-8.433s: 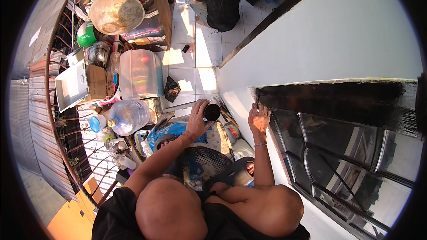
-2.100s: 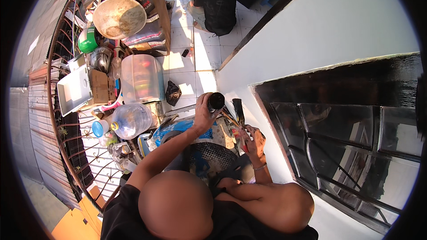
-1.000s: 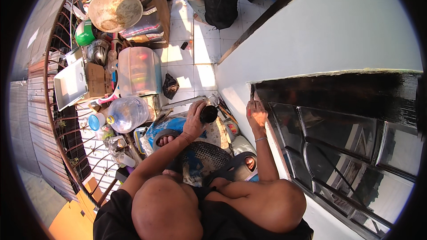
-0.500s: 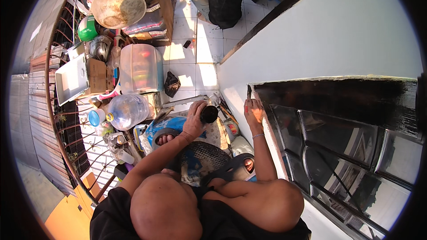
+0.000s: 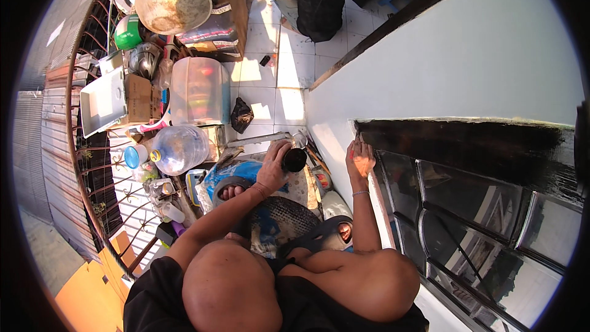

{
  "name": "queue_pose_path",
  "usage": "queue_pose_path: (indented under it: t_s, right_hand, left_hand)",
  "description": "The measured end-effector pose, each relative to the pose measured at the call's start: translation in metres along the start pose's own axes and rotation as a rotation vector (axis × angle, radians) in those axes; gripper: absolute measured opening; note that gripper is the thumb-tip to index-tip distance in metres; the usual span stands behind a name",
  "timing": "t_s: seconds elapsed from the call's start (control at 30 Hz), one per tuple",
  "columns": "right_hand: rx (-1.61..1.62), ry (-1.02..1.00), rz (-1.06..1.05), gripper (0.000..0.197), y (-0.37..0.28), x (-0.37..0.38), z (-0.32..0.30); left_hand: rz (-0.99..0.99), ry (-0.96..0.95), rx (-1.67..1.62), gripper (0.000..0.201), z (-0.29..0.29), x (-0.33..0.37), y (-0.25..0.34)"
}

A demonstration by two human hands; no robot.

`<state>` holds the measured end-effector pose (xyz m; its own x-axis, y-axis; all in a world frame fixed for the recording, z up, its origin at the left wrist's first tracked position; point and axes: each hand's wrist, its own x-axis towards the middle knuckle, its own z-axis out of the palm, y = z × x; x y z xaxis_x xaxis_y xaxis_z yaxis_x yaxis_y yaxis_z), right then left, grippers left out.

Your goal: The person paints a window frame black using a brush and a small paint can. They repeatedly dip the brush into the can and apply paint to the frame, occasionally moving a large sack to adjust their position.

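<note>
The left hand [image 5: 275,161] is clamped round a dark cup [image 5: 294,160], its mouth turned up and its inside black. The right hand [image 5: 361,158] is to the right of the cup, well apart from it, at the near corner of a black-painted window frame [image 5: 455,141] — its fingers are drawn together on a slim brush [image 5: 357,139], nearly all of it hidden by the hand. Whether the bristles touch the wood I cannot tell.

The frame's dark paint runs away to the right of the cup, below a white wall [image 5: 442,67], its upper edge and far end rough and streaky. A crumpled blue-and-white sack [image 5: 236,175] lies left of the cup and on its near side, with one sandalled foot [image 5: 231,192] over it; the other foot [image 5: 345,231] shows on the near right side of the cup.

Farther left of the cup lies a clear water jug [image 5: 184,150] with a yellow cap, and next a blue-lidded tub [image 5: 135,157]. Beyond the cup and to the left are a black plastic bag [image 5: 241,115] and a translucent storage box [image 5: 200,89]. Farthest beyond the cup — on the tiled floor [image 5: 292,67] — a co-worker in a black shirt [image 5: 316,5] crouches.
</note>
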<state>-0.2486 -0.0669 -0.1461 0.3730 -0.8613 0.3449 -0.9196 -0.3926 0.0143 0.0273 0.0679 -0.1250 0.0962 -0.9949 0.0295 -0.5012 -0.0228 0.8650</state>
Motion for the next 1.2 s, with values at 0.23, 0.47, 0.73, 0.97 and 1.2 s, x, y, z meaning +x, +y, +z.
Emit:
queue_pose_path:
  t_s: [0.23,0.47,0.73,0.97,1.2]
  right_hand:
    - [0.135,-0.073,0.025,0.013,-0.010,-0.003,0.000]
    - [0.202,0.175,0.087,0.016,-0.004,-0.006,-0.001]
    - [0.213,0.058,-0.003,0.014,-0.003,0.004,0.012]
    - [0.146,0.173,0.022,0.019,-0.008,-0.014,0.003]
    - [0.064,0.211,-0.064,0.016,0.003,0.006,0.005]
  left_hand:
    - [0.013,0.008,0.009,0.089,0.002,0.002,0.001]
    - [-0.006,0.003,0.013,0.087,0.000,0.001,0.000]
    - [-0.002,-0.007,0.017,0.089,0.000,0.001,-0.001]
    - [-0.004,0.000,0.015,0.089,0.001,0.001,-0.002]
    - [-0.014,-0.005,-0.027,0.089,0.000,0.001,-0.001]
